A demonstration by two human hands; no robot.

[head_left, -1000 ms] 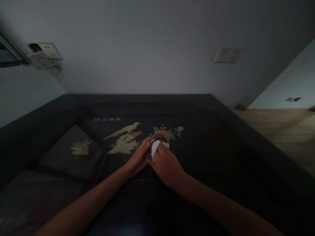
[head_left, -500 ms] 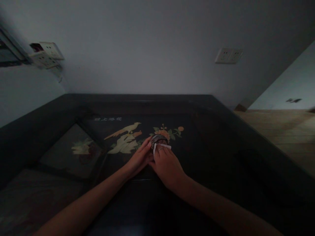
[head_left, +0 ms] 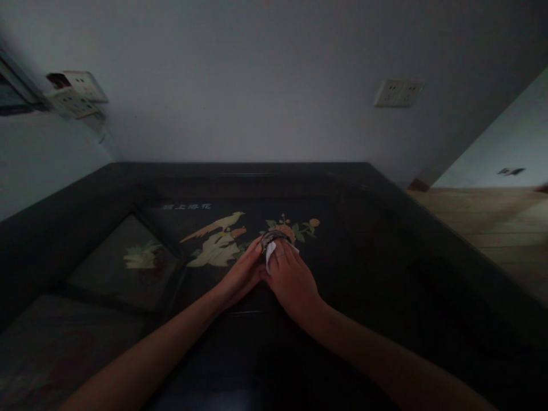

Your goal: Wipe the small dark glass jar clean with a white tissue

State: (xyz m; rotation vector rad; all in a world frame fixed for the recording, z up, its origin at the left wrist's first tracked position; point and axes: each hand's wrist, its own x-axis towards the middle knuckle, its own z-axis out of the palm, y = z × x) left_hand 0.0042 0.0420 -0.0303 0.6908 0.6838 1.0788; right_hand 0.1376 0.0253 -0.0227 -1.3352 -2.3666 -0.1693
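Both my hands meet at the middle of a dark lacquered table (head_left: 368, 228). My left hand (head_left: 240, 274) holds a small round metallic object (head_left: 270, 237), its fingers curled against its left side. My right hand (head_left: 291, 279) presses a white cloth or tissue (head_left: 269, 257) onto that object, fingers closed over it; a ring shows on one finger. The light is dim, so what the metallic object is stays unclear.
The table top carries an inlaid bird (head_left: 214, 227), flowers (head_left: 295, 228) and a line of characters (head_left: 186, 206). A second painted panel (head_left: 141, 257) lies at the left. Wall sockets (head_left: 398, 93) and a socket box (head_left: 75, 94) sit on the wall. Wooden floor (head_left: 492, 217) lies right.
My right hand has slid forward over the metallic object, covering more of the white cloth. My left hand has stayed in place.
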